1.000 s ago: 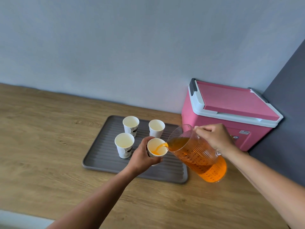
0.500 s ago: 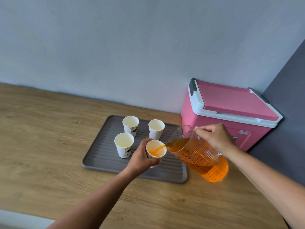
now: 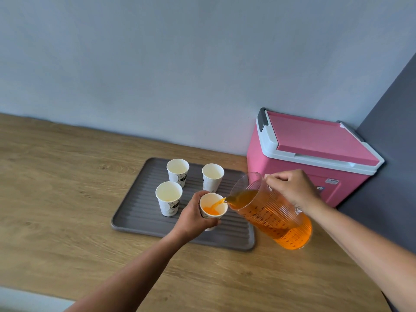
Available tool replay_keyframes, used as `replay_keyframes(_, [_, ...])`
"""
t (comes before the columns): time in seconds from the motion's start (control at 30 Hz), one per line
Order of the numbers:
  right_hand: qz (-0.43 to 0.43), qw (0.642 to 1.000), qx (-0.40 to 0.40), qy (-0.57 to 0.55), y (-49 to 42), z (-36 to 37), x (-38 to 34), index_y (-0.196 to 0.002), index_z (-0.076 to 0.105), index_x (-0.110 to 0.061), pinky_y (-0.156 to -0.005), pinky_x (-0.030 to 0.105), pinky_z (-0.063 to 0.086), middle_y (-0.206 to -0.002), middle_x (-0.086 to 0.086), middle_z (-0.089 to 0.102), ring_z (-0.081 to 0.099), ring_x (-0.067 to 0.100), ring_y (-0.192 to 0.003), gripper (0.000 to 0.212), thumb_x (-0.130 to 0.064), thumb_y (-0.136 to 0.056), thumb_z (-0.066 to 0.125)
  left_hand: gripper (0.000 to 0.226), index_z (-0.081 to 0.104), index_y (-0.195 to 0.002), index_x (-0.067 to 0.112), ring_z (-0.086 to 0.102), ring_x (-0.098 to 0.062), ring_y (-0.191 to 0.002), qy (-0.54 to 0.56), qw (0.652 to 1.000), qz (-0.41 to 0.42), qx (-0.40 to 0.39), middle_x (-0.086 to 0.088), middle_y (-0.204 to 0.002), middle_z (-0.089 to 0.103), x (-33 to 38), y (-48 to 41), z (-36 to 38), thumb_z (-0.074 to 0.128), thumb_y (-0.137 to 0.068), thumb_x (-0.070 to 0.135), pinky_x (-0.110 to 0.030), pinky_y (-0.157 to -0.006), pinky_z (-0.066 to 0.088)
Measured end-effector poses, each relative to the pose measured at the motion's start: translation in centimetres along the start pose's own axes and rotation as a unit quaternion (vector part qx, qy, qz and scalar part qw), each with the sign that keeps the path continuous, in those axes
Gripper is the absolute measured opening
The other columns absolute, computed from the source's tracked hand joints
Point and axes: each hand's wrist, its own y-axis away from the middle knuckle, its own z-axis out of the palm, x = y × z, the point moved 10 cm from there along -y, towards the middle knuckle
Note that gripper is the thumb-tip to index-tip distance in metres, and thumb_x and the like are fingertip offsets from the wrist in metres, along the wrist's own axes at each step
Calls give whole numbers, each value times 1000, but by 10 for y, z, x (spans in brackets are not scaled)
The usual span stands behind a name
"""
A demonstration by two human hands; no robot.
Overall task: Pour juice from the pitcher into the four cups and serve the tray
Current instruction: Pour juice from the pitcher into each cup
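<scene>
Since the earlier frame, little has shifted: the juice pooled in the held cup (image 3: 213, 209) looks a bit deeper and the pitcher (image 3: 270, 212) is tipped much as it was, its spout at the cup's 3 o'clock rim. From where I watch, an orange stream crosses from spout to cup, landing low on the inner wall. My left hand (image 3: 193, 216) has its fingers clamped round the cup from the 9 o'clock side, holding it just above the near part of the tray (image 3: 139, 219). My right hand (image 3: 290, 188) is closed on the pitcher's upper edge or handle; the handle itself is hidden, so I cannot tell exactly how the fingers sit. Three other cups stand upright on the tray, at about 9 (image 3: 168, 198), 11 (image 3: 177, 172) and 12 o'clock (image 3: 212, 177) of the held one, and all look empty. A pink cooler (image 3: 315, 158) sits at 2 o'clock against the wall, on the wooden surface (image 3: 56, 199).

To do this pour well, I judge the tilt should stay shallow so the stream keeps thin, the cup should stay level and close under the spout, and the pitcher should be righted before the juice nears the rim. One cup of four is part-filled.
</scene>
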Motion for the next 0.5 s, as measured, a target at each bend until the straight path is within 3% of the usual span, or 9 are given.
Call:
replay_keyframes(0.17, [5, 1000, -1, 7, 0, 1, 0, -72, 79, -26, -77, 34, 56, -78, -5, 78, 71, 14, -83, 21, -36, -87, 69, 79, 39, -125, 40, 58, -4, -107, 1, 1000, -1, 3, 18, -116, 57, -1, -1, 0, 88, -64, 30, -29, -92, 52])
replay_keyframes(0.5, [7, 1000, -5, 8, -3, 4, 7, -77, 81, -13, -79, 42, 58, -80, 7, 78, 73, 24, -85, 31, -39, -87, 67, 77, 38, -123, 44, 58, -3, -107, 2, 1000, -2, 4, 20, -112, 57, -1, -4, 0, 87, -64, 31, -30, -92, 52])
